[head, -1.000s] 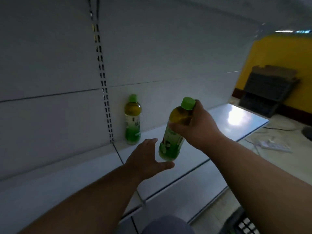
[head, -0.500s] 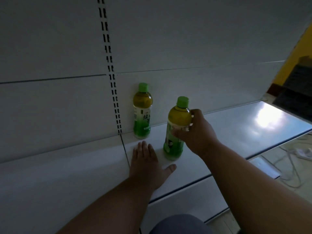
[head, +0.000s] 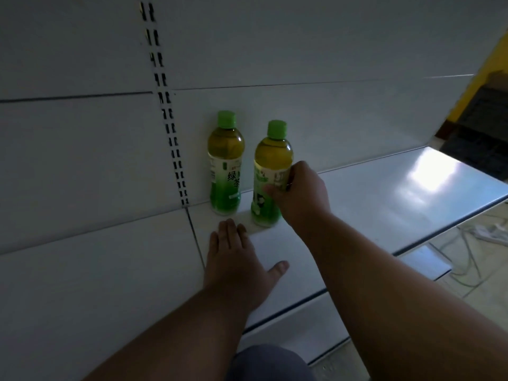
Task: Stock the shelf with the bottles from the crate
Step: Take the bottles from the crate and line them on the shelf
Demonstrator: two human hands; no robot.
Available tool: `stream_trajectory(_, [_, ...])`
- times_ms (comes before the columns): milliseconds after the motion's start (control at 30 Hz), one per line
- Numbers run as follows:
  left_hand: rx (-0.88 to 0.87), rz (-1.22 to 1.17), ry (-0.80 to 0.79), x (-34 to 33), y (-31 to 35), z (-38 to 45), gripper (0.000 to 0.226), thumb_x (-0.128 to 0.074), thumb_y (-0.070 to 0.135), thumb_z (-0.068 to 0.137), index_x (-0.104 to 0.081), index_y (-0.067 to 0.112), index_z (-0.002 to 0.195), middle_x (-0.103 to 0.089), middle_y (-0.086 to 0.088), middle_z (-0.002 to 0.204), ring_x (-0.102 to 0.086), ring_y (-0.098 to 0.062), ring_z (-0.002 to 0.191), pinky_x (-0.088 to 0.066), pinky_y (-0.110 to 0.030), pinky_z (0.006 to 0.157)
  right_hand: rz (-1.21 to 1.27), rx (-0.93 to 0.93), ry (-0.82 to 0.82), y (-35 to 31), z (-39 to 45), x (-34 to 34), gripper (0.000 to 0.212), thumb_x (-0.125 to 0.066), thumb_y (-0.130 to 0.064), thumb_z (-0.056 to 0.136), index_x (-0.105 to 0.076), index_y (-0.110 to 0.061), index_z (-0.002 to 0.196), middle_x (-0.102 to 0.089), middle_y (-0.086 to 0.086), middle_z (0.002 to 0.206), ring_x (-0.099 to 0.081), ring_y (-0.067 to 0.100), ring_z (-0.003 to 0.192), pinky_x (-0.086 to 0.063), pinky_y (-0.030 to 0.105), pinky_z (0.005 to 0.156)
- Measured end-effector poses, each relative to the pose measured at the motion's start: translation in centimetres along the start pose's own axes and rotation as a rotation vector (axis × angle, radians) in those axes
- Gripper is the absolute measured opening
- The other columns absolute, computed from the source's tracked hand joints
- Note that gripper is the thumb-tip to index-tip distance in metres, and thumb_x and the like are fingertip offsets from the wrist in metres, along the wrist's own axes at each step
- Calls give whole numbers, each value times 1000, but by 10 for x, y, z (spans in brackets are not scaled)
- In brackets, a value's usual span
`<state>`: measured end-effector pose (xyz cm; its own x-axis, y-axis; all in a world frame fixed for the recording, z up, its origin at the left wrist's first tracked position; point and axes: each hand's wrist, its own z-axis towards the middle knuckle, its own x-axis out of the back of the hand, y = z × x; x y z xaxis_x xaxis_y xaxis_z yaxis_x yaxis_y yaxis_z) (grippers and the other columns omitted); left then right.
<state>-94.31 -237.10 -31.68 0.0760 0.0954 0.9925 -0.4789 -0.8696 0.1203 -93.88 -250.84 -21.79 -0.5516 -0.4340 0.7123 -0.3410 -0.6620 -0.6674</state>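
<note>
Two green tea bottles with green caps stand upright on the white shelf. The first bottle is at the back against the wall panel. The second bottle stands just right of it and slightly nearer me. My right hand is wrapped around the second bottle's label from the right side. My left hand lies flat, palm down, on the shelf in front of both bottles, holding nothing. The crate is out of view.
A slotted metal upright runs down the back wall left of the bottles. A lower shelf juts out beneath. Dark stacked crates stand by a yellow wall at far right, and white cables lie on the floor.
My right hand carried the second bottle down to the shelf and stood it next to the first, sliding lower on its label. My left hand dropped flat onto the shelf.
</note>
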Motion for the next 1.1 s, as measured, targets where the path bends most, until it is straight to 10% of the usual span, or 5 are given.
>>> stream_trajectory(533, [-3,-48,-8,-6,-1,2,126,-7,90,64,11,2,153,14,-20,162,14,-31,149,6,-46,120,115,-45,-52,-12,19,-30,63,-76,-21,84,-39,-12,135,-60,10,121,-61,28,108,-52,36,77])
stream_trajectory(833, [-50,9,-127,38,4,-5,120,-30,89,75,-11,0,154,-14,-25,160,-16,-38,146,-17,-48,117,-337,62,-68,31,-72,85,72,-74,-35,82,-38,-14,141,-50,11,135,-51,31,121,-46,41,95])
stream_trajectory(1100, [-799,-306,-31,73,104,-64,82,-62,64,83,-28,30,150,-43,-6,145,-46,-27,127,-42,-42,100,-658,-262,-83,87,-189,192,72,-72,-51,81,-41,-20,137,-49,9,130,-52,31,115,-49,47,90])
